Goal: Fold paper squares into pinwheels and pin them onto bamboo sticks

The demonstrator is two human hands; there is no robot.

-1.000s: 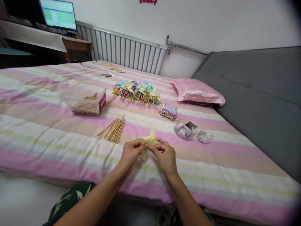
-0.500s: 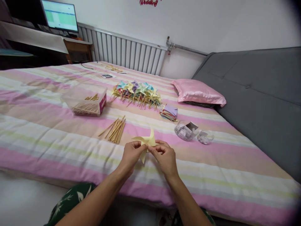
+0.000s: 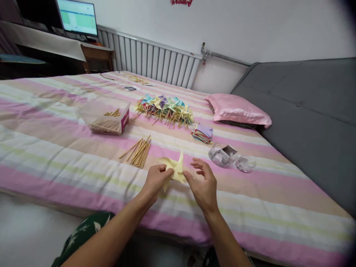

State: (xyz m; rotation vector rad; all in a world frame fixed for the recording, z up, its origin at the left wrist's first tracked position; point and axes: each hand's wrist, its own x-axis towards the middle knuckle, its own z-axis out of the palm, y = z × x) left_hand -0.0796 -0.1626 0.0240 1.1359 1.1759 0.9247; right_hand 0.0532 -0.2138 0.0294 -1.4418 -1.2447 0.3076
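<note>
A pale yellow paper pinwheel (image 3: pixel 177 167) is pinched at its middle by my left hand (image 3: pixel 158 180), with its blades curling up, left and down. My right hand (image 3: pixel 204 183) is just right of it, fingers spread and apart, the thumb tip close to the paper's right blade; whether they touch I cannot tell. Left of the pinwheel lies a loose bundle of thin sticks (image 3: pixel 140 152) on the striped bedspread (image 3: pixel 250 200). Farther right are a round clear container (image 3: pixel 221 155) with small packets and a smaller clear round piece (image 3: pixel 244 164).
A clear plastic box (image 3: pixel 107 120) of sticks stands at the left. Behind are a pile of finished colourful pinwheels (image 3: pixel 167 107), a stack of coloured paper squares (image 3: pixel 202 133) and a pink pillow (image 3: pixel 239 109). A grey headboard (image 3: pixel 306 111) borders the right side.
My right hand has let go of the pinwheel's centre and moved right, its fingers opening. My left hand keeps its pinch on the paper. The view has shifted slightly.
</note>
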